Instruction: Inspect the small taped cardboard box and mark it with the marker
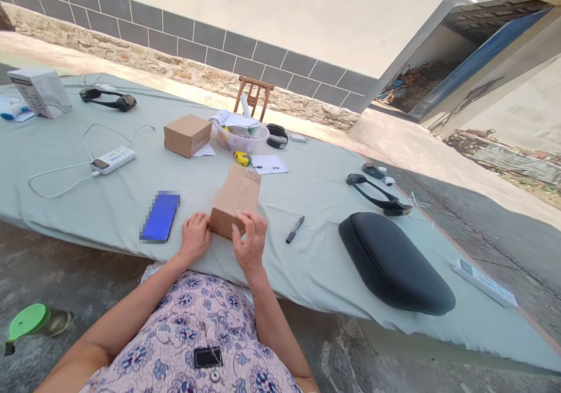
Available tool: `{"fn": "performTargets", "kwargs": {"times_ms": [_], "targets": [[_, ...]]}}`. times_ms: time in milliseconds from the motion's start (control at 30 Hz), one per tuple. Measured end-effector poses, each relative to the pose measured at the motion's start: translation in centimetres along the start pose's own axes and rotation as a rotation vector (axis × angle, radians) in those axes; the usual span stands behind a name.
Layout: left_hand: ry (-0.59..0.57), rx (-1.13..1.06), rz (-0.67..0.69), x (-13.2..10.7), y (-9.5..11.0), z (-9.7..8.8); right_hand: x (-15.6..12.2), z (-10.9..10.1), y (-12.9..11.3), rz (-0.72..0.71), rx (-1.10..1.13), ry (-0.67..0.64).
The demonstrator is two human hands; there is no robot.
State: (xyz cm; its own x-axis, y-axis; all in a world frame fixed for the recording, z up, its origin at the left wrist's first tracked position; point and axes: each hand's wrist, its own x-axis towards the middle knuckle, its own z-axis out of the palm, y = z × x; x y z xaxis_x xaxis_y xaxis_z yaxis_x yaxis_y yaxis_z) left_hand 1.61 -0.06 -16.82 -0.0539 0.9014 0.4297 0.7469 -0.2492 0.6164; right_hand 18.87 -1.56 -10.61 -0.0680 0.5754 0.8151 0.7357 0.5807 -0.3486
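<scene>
A long brown cardboard box (239, 191) lies on the cloth-covered table in front of me, a taped seam along its top. My left hand (196, 238) rests palm down on the cloth, fingers loosely laid out, with its fingertips against the box's near left corner. My right hand (250, 238) grips the near right end of the box, index finger on the top edge and thumb at the end face. A blue-screened phone (160, 217) lies left of my left hand. To the right of the box is a black marker (295, 229).
A second cardboard box (187, 135), a plastic basket (242, 137) and a yellow tape measure (242, 158) stand beyond. A corded white power bank (113, 161) lies left. Rightward are a black case (394, 264) and a black headset (379, 195). A wooden chair (254, 97) is behind.
</scene>
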Motion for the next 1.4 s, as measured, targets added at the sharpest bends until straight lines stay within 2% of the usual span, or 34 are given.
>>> {"fn": "performTargets", "kwargs": {"times_ms": [100,200,333,433,667,867,933,1033,1133,1200,1300,1400], "targets": [[0.072,-0.232,-0.026,0.5,0.6,-1.0,0.1,0.5,-0.2,0.011,-0.017,0.015],[0.125,-0.402,-0.077,1.3,2.4,-2.4,0.1,0.6,-0.4,0.001,-0.013,0.034],[0.058,-0.448,-0.029,2.2,5.1,-2.9,0.2,0.5,-0.5,0.044,0.016,0.038],[0.031,-0.423,-0.015,2.3,5.8,-2.3,0.5,0.6,-0.5,0.086,0.030,0.051],[0.071,-0.327,0.042,2.3,4.6,-1.9,1.1,1.2,0.2,0.101,0.036,0.059],[0.064,-0.287,0.104,2.6,3.9,-2.0,0.6,0.0,1.6,0.079,0.210,0.027],[0.065,-0.282,0.123,2.7,3.8,-2.0,-0.2,-0.2,2.2,0.170,0.283,0.061],[0.063,-0.275,0.128,2.7,3.7,-2.0,-1.8,0.1,3.1,0.407,0.368,0.093],[0.065,-0.270,0.116,2.7,3.7,-2.0,-3.4,0.7,3.8,0.581,0.427,-0.061],[0.067,-0.275,0.111,2.7,3.7,-2.0,-4.2,0.9,4.0,0.614,0.407,-0.165],[0.050,-0.300,0.090,2.6,3.5,-1.9,-5.1,1.2,4.0,0.539,0.244,-0.256],[0.006,-0.343,0.052,2.4,3.0,-1.7,-5.6,1.5,4.0,0.426,0.032,-0.292]]}}
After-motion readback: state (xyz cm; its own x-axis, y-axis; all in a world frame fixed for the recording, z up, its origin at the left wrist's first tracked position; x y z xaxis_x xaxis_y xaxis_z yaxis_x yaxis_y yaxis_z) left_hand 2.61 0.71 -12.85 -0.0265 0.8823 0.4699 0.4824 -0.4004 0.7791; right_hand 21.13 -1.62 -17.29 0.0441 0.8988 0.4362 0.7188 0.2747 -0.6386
